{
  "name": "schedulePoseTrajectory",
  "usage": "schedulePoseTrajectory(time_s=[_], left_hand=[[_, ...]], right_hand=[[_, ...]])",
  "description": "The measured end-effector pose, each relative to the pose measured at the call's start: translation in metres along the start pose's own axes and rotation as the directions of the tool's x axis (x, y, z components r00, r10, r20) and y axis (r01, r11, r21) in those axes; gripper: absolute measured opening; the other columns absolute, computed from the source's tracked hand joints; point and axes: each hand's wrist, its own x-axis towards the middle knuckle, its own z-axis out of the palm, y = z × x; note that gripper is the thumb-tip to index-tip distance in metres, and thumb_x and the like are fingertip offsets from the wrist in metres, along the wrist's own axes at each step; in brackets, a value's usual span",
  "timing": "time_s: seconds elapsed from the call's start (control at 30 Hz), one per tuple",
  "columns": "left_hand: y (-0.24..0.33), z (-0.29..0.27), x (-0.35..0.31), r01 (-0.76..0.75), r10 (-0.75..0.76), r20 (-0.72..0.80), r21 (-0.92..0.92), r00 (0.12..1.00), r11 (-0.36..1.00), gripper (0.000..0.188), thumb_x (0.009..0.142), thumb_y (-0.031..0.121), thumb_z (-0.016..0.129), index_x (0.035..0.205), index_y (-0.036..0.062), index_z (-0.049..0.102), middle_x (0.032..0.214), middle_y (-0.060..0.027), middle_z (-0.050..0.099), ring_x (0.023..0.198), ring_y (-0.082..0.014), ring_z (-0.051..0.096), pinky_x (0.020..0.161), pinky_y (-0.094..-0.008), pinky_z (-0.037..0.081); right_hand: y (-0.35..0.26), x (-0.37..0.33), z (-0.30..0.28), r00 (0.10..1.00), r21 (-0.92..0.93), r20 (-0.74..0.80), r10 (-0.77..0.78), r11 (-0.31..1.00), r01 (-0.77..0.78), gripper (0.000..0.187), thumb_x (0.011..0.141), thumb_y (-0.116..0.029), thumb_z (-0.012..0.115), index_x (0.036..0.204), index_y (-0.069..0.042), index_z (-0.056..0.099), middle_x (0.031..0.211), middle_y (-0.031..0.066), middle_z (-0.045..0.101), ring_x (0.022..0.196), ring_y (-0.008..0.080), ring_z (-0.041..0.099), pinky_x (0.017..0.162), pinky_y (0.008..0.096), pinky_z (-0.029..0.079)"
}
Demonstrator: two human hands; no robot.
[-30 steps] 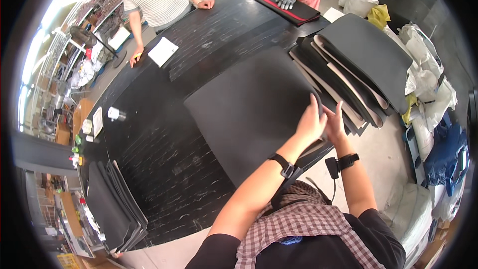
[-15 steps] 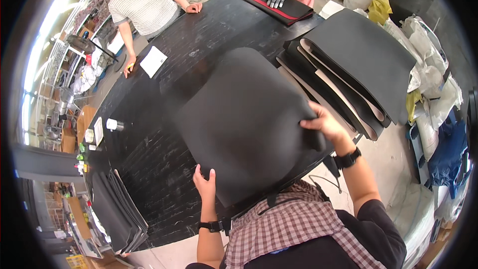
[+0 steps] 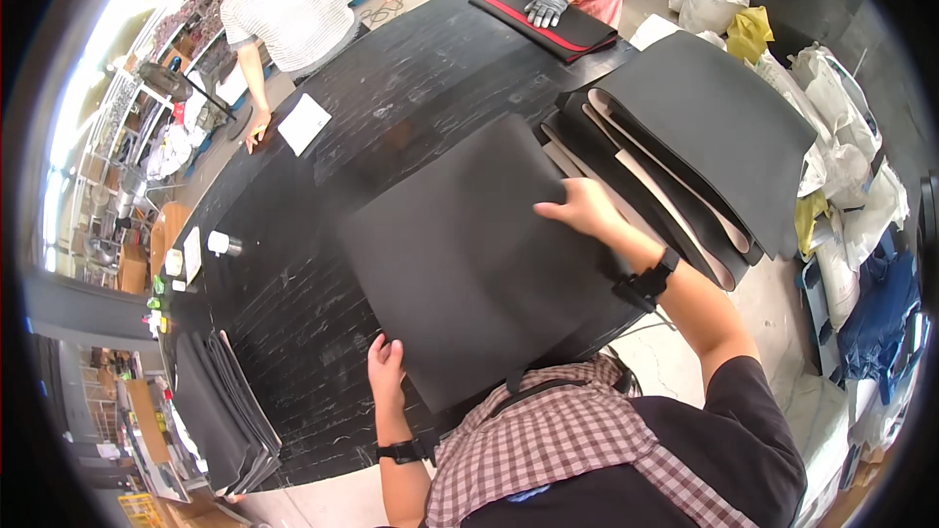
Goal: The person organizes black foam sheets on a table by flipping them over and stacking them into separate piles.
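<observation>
Left hand (image 3: 385, 372) at near-left edge of black sheet (image 3: 460, 264) on dark table (image 3: 293, 323); right hand (image 3: 582, 207) at its right edge, thumb over top. Folded stack (image 3: 704, 108) just right, dark pile (image 3: 220, 411) far left. White paper (image 3: 304, 124), cup (image 3: 224, 244) on table. Across, gloved hand (image 3: 546, 10) on black-red folded piece (image 3: 590, 36); person in striped shirt (image 3: 293, 15) beside table.

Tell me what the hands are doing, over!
Left hand at left edge of dark sheet. Right hand at its right edge. Folded stack close by on the right.
</observation>
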Motion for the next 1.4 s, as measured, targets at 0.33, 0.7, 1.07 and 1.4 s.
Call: schedulePoseTrajectory(time_s=[0.33,0.7,1.07,1.4], left_hand=[[0.015,-0.013,-0.017,-0.031,0.22,0.401,-0.426,0.889,0.904,0.059,0.096,0.047,0.036,0.132,0.0016,0.038,0.122,-0.0119,0.053,0.107,-0.0233,0.054,0.083,-0.0347,0.048],[-0.01,0.009,0.018,0.039,-0.012,0.162,-0.16,0.987,0.986,0.053,0.091,0.036,0.056,0.126,-0.0012,0.043,0.12,-0.0108,0.053,0.108,-0.0225,0.052,0.093,-0.0361,0.041],[-0.007,0.011,0.017,0.125,0.044,0.412,-0.374,0.91,0.919,0.057,0.082,0.014,0.066,0.131,0.002,0.039,0.122,-0.0118,0.052,0.11,-0.0253,0.051,0.091,-0.0374,0.044],[0.012,0.02,0.046,-0.438,0.459,0.203,0.751,0.865,0.494,0.082,0.075,0.006,0.067,0.142,0.0044,0.02,0.135,-0.0233,0.035,0.121,-0.0323,0.04,0.103,-0.0436,0.03]], right_hand=[[-0.118,-0.015,-0.016,0.939,0.903,0.252,-0.233,0.404,-0.142,0.049,0.087,-0.036,0.062,0.112,0.005,0.055,0.093,0.0106,0.065,0.079,0.0161,0.064,0.069,0.0287,0.053],[0.075,-0.01,0.025,0.975,0.023,-0.073,0.208,0.978,-0.207,0.071,0.078,-0.054,0.064,0.113,0.007,0.055,0.105,0.0247,0.061,0.1,0.0298,0.06,0.087,0.0357,0.046],[0.068,-0.034,-0.007,0.987,0.347,-0.102,0.126,0.934,-0.083,0.047,0.086,-0.031,0.062,0.115,0.005,0.054,0.105,0.0175,0.063,0.093,0.0246,0.062,0.082,0.0342,0.049],[0.044,-0.176,-0.073,0.801,0.322,-0.443,0.402,0.906,-0.277,0.02,0.083,-0.018,0.064,0.097,-0.005,0.065,0.087,0.0069,0.066,0.083,0.015,0.064,0.074,0.0268,0.051]])
